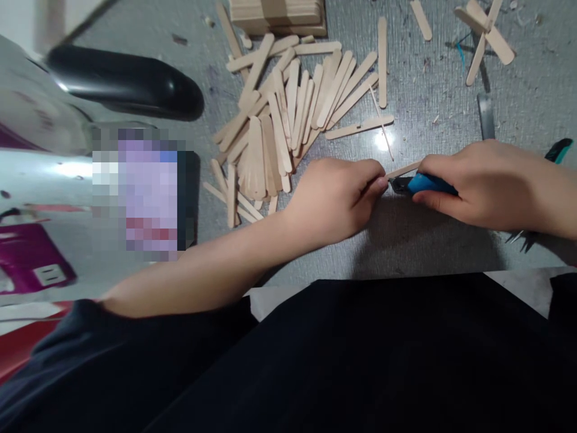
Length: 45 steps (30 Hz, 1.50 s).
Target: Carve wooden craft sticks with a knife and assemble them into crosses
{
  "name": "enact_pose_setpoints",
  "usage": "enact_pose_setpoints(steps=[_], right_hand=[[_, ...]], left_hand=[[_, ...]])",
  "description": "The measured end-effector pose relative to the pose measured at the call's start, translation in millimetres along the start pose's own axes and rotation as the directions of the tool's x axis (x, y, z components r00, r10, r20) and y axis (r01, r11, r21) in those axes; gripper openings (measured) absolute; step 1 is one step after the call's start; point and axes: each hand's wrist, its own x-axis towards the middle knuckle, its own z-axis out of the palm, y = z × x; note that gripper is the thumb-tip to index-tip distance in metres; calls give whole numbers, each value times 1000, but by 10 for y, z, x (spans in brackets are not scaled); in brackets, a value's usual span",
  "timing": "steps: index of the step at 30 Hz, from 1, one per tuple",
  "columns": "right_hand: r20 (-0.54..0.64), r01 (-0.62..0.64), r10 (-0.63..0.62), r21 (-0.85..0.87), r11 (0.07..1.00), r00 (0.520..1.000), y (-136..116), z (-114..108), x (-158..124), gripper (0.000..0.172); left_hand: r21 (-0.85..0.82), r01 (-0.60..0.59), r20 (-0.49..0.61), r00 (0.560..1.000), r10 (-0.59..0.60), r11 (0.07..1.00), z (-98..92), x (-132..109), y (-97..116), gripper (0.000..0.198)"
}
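Observation:
My left hand is closed, its thumb and fingertips pinching one end of a craft stick. My right hand is wrapped round a blue-handled utility knife, whose dark front end lies against the near side of that stick, close to my left fingertips. The stick's far end runs behind my right fingers. A fanned pile of wooden craft sticks lies just beyond my left wrist. Past the hands, a thin wooden sliver crosses a notched craft stick.
A banded stack of craft sticks sits at the back. At the far right stands a small propeller-like stick assembly. A metal strip and teal-handled pliers lie around my right arm. To the left are a black rounded object and a blurred-out phone-like item.

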Motion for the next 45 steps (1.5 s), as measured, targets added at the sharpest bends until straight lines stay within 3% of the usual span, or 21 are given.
enact_pose_setpoints(steps=[8,12,20,29,40,45], right_hand=[[29,-36,37,-16,999,999,-69,29,-3,61],[58,-45,53,-129,991,997,-125,60,-44,64],[-13,-7,4,-258,966,1000,-226,135,-79,65],[-15,-46,44,-173,984,999,-249,223,-34,67],[19,-61,69,-266,962,997,-354,156,-21,62],[-30,-51,44,-300,953,999,-341,168,-42,58]], left_hand=[[58,-127,30,992,126,990,43,-46,-70,39],[98,-195,-10,980,197,976,90,-50,-100,40],[98,-290,-93,950,299,952,104,-41,-183,39],[117,-264,-59,960,272,957,89,-57,-176,39],[95,-197,-78,976,205,976,70,-72,-82,40],[85,-138,-96,985,146,987,65,-84,-27,41]])
